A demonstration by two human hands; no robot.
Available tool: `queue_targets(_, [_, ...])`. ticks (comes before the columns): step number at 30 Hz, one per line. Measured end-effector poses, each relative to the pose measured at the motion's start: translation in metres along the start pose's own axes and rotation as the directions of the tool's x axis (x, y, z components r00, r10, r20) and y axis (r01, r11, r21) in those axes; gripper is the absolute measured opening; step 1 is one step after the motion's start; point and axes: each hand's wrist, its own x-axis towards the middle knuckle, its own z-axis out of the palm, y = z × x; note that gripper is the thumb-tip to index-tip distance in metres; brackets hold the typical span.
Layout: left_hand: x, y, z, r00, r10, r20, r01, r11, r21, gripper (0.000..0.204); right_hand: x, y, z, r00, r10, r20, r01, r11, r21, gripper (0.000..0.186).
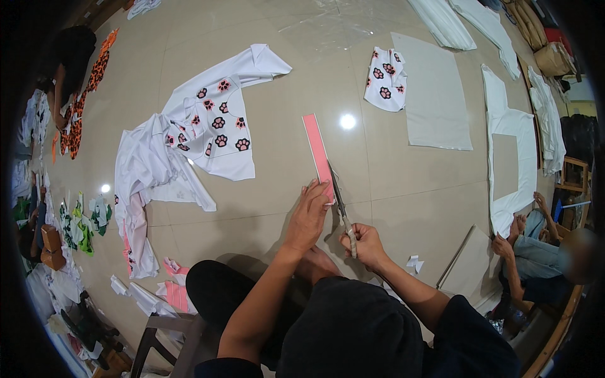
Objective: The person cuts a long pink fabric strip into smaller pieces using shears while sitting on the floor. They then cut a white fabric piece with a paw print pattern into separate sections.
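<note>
A long pink strip with white edging (318, 145) lies at the centre, its near end held by my left hand (307, 214). My right hand (362, 242) grips scissors (343, 215) with grey wrapped handles, their blades along the strip's right edge. Left of the strip, white garment pieces (148, 160) lie spread out, one bearing black-and-pink paw prints. A smaller paw-print piece (384, 82) lies at upper right, beside a pale grey rectangular sheet (438, 101).
A co-worker (542, 252) at right handles a white garment (523, 176). Another person (66, 50) is at upper left near orange spotted fabric (82, 120). Pink-and-white scraps (176, 290) lie lower left beside a chair (157, 334). A board (460, 258) lies lower right.
</note>
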Motion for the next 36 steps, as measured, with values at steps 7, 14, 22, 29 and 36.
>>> queue_targets(7, [-0.001,-0.001,0.0,1.0,0.008,0.007,-0.008,1.0,0.017,0.021,0.0,0.005,-0.002,1.0,-0.007,0.023,0.007,1.0,0.01,0.016])
queue_targets(14, [0.0,-0.001,0.0,1.0,0.02,0.009,-0.02,1.0,0.009,0.023,0.001,0.008,-0.003,0.999,-0.006,0.034,0.004,0.999,0.034,0.015])
queue_targets(22, [-0.002,0.001,-0.002,0.999,0.036,0.019,-0.036,0.999,-0.014,0.023,0.002,-0.004,0.004,1.0,-0.014,0.006,0.014,1.0,-0.005,0.015])
queue_targets(29, [-0.003,0.002,-0.002,0.999,0.04,0.015,-0.04,0.999,-0.023,0.019,0.011,-0.001,0.003,0.999,-0.033,-0.013,0.033,0.999,-0.029,0.024])
queue_targets(36, [-0.004,0.001,-0.003,0.999,0.039,0.01,-0.039,0.998,-0.039,0.019,0.012,0.0,0.0,0.999,-0.036,-0.011,0.036,0.999,-0.015,0.023])
